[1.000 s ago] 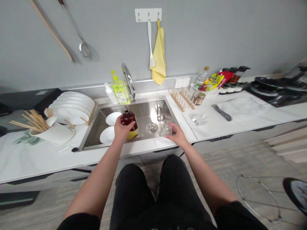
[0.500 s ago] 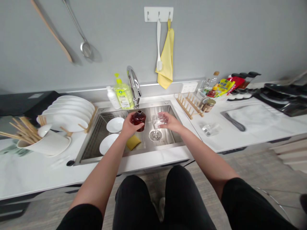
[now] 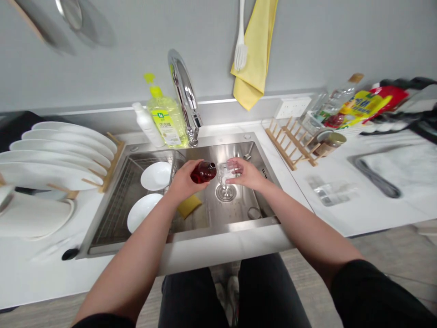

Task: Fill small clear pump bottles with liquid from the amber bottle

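My left hand [image 3: 186,180] is wrapped round a dark red bottle [image 3: 204,171] over the sink [image 3: 239,225]. The bottle leans to the right, its open mouth facing a small clear glass [image 3: 223,172]. That glass is in my right hand [image 3: 246,174], fingers closed round its side, above the drain [image 3: 226,192]. Whether the bottle's mouth touches the glass I cannot tell. Below my left wrist lies a yellow sponge [image 3: 189,206] on the sink floor. Two white bowls, a farther one [image 3: 156,176] and a nearer one [image 3: 143,212], sit in the left part of the sink.
Behind the sink rise the faucet [image 3: 186,91], a yellow-green soap bottle [image 3: 167,118] and a white bottle [image 3: 148,124]. White plates [image 3: 61,148] stand in a rack on the left. To the right are a wooden rack [image 3: 290,141], a jar [image 3: 329,145] and a grey-edged cloth [image 3: 392,168].
The red bottle has gone from nearly upright to tilted right, its mouth now close to the glass. My view has moved nearer to the sink.
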Motion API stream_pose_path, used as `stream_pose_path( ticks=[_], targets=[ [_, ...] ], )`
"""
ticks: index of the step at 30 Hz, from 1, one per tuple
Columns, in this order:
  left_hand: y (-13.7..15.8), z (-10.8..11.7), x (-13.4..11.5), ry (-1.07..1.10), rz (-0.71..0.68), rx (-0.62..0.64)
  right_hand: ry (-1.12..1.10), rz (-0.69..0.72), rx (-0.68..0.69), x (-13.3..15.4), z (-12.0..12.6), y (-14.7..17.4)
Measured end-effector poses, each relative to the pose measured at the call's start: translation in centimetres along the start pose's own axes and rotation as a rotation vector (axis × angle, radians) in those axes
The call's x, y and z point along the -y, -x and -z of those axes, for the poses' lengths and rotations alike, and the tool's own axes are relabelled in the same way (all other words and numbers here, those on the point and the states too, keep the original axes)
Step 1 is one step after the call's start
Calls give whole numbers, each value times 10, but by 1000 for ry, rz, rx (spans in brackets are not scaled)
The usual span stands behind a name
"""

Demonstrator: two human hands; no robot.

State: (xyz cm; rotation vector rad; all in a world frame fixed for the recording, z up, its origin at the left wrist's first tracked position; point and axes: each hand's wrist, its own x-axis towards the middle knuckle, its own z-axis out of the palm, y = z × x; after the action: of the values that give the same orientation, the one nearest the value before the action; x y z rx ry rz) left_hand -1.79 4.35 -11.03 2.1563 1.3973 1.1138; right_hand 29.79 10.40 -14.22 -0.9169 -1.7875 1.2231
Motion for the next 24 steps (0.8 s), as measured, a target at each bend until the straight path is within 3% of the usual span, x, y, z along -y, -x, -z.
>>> stream_pose_path(
  ticks=[24],
  targets=[
    [1, 4, -10, -241, -103, 33, 246, 66, 37, 12, 1, 6]
  ],
)
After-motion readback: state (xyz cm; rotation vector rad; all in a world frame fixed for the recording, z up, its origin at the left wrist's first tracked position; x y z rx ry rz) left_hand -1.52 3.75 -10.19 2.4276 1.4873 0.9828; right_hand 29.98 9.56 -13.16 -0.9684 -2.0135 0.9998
